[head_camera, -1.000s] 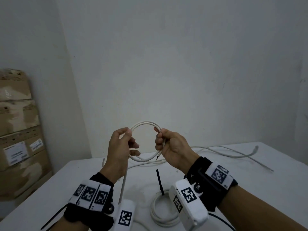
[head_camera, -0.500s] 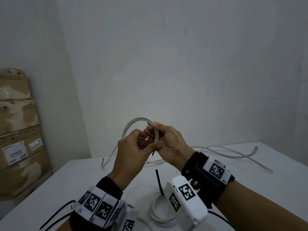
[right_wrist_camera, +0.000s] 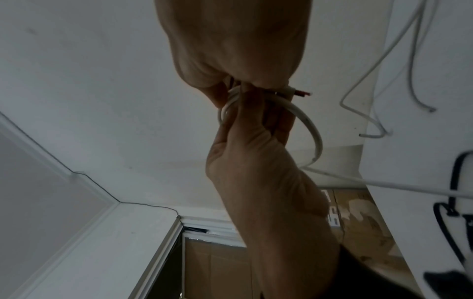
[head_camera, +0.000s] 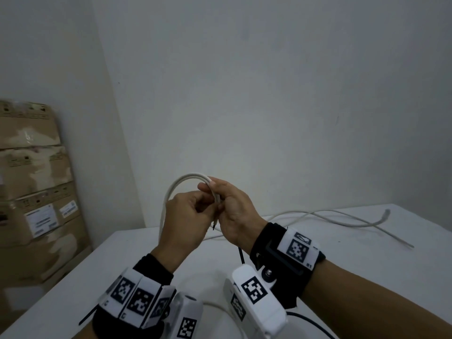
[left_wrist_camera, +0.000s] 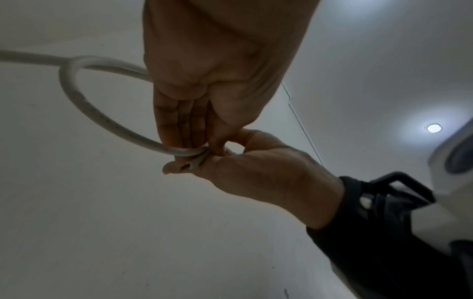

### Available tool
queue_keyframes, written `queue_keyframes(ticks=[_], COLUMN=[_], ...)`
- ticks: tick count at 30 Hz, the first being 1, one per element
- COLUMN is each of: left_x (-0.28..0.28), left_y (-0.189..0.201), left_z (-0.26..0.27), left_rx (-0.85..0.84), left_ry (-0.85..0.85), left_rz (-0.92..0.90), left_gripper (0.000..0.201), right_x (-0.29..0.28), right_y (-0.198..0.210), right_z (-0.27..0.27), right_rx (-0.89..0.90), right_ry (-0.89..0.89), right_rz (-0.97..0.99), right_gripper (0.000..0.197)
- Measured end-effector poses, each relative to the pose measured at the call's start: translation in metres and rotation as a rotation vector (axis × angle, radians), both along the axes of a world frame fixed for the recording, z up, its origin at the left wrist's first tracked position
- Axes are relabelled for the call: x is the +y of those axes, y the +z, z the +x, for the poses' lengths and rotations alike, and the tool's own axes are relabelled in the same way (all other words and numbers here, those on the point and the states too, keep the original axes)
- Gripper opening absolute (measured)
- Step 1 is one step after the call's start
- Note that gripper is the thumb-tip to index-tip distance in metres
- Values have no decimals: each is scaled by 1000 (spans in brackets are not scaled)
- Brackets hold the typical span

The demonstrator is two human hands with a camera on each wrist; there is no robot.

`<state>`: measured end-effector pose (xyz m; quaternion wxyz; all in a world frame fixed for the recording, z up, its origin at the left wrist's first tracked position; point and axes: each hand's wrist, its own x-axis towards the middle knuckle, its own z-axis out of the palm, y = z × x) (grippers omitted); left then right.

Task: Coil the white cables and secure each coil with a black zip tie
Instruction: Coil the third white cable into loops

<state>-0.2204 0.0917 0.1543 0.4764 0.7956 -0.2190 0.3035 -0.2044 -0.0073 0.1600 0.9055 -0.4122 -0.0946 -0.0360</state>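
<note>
A white worktop (head_camera: 354,260) fills the lower half of the head view, its far edge meeting a plain pale wall (head_camera: 269,94) that runs up to 12 o'clock. At 9 o'clock a stack of brown cardboard boxes (head_camera: 34,192) stands against the side wall, two of them carrying white printed labels. The left wrist view looks up at a white ceiling with one round lit lamp (left_wrist_camera: 433,127) at 3 o'clock.

Both hands are raised above the worktop at the centre of the head view. The left hand (head_camera: 186,221) and the right hand (head_camera: 234,211) meet with fingers curled, each pinching the white cable coil (head_camera: 186,181), whose loop arches up and over toward 11 o'clock from the grasp. In the left wrist view the loop curves out to 9 o'clock and its strands cross between the fingertips of both hands. In the right wrist view a cut end with reddish conductors pokes out just beside the fingers.

Toward 3 o'clock, loose white cables (head_camera: 342,220) lie sprawled across the worktop, well apart from the hands. Below the right hand, a black zip tie (head_camera: 241,256) stands up from the worktop; what it is fixed to is hidden by the wrist camera.
</note>
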Motion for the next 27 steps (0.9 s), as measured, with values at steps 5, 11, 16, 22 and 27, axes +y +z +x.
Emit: queue_keyframes(ticks=[5,11,16,22,27], left_x=[11,28,54,74,88], left_y=[-10,-1,21,43,56], left_z=[4,-5,-13,-26,-31], left_rx=[127,223,188,232,245], left_ry=[17,-63,-121,-322,-444], left_rz=[-54,-82,-211,-332,-406], left_gripper=[12,11,6,9,31], right_x=[16,21,17,38,71], right_y=[-6,-5,-5,-53,-96], right_z=[-1,-4,0,3,-15], right_rx=[91,-16,-119,-49,-65], right_ry=[34,51,2,154,362], right_rz=[55,-147,-394,-866,-946], right_gripper=[8,11,30,78,51])
